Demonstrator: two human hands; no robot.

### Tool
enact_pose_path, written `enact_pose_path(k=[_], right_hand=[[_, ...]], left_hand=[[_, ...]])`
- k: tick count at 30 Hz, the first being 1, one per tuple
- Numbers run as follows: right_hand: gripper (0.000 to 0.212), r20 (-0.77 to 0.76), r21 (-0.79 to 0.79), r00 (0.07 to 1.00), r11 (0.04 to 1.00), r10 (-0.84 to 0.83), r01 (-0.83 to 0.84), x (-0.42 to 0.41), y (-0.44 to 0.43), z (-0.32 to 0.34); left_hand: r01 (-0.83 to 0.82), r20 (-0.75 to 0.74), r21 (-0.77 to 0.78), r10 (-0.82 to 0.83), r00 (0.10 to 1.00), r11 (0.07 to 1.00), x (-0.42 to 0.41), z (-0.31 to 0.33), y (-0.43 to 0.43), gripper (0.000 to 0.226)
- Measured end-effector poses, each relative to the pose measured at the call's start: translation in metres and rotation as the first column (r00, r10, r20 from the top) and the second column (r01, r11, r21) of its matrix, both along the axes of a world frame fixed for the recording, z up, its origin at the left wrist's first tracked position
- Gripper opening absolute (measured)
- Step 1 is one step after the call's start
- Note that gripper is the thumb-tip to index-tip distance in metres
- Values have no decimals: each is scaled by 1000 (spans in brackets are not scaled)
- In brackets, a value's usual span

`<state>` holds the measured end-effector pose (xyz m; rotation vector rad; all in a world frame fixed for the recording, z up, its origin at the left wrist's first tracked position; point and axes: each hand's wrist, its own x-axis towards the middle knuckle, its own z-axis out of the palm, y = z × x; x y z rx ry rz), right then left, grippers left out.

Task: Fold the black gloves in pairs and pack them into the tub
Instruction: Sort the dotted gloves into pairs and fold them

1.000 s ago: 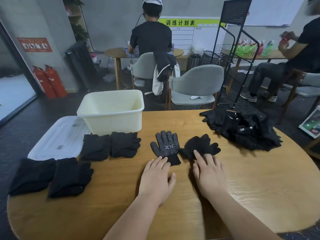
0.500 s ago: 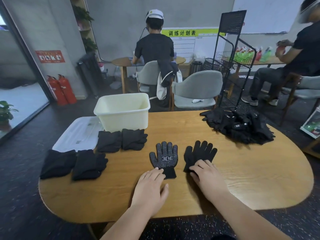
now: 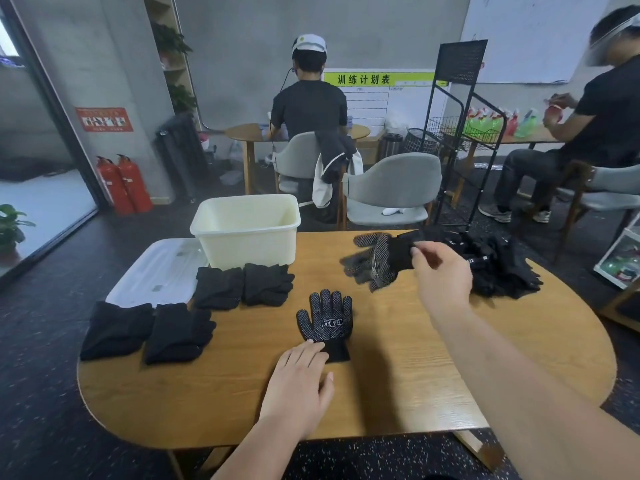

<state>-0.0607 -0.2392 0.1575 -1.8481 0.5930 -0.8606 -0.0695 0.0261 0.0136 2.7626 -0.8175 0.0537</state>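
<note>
At the near edge of the oval wooden table, the person's left hand lies flat with fingers straight, its fingertips resting on the cuff of a dotted glove spread palm-up at the table's middle, fingers pointing away. To the left, two folded bundles of black gloves sit side by side near the table's left edge. The right hand is raised above the table's right half, thumb and fingers pinching the cuff of a second glove, which hangs clear of the wood with its dotted side showing, blurred. Two further bundles rest side by side just in front of the cream tub, which stands upright at the far left of the table. Its clear lid lies flat beside it, overhanging the left edge. A loose pile of gloves is heaped at the far right edge. Beyond the table, a person in a white cap sits facing away among grey chairs, beside a black wire rack.
</note>
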Motion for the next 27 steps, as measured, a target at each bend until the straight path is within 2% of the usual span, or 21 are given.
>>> enact_pose_path(k=[2,3,4,5,7,8,11,13,15,17,20,23,25,27], right_hand=[[7,79,288,995,957,-64,39,-2,-2,-21],[6,50,371,995,926,-89,64,-5,-3,-39],[4,-38,362,994,926,-99,106,-10,-4,-59],[9,-176,284,981,950,-83,131,-17,-5,-80],[11,-466,71,884,995,-34,76,-39,-1,-116],[14,-535,-46,842,998,-62,44,-50,3,-129],[34,-525,-440,818,898,-237,-22,-67,10,-144],[43,-533,-579,833,782,-148,-232,-67,11,-146],[49,-629,-607,776,654,-49,-451,-65,13,-151],[50,-666,-639,744,561,-60,-527,-65,17,-152],[48,-605,-706,788,534,-115,-464,-67,31,-149],[46,-537,-721,841,551,-62,-420,-65,45,-148],[56,-594,-664,804,566,-2,-489,-59,49,-147],[73,-715,-578,698,533,35,-618,-50,51,-147]], left_hand=[[0,-2,-3,0,1000,1000,1,-1,-1,66],[-1,-4,-1,1,1000,1000,1,-1,-1,64],[-2,-5,-1,2,1000,1000,1,-1,-1,62],[-5,-7,-2,5,1000,1000,1,-1,-1,59],[-8,-11,-8,8,1000,1000,1,-2,-1,54],[-8,-15,-11,8,1000,1000,0,-1,-1,53],[-7,-14,-14,7,1000,1000,0,-2,-1,51],[-4,-8,-9,4,1000,1000,0,-1,-1,51],[-4,-1,-4,4,1000,1000,0,0,-1,51],[0,9,3,0,1000,1000,0,0,-1,52],[-11,37,27,10,999,1000,0,0,-1,54],[-5,62,54,1,998,999,0,0,-1,59],[44,46,83,-48,998,996,2,-1,-1,63],[99,16,128,-102,995,987,4,-1,-3,68]])
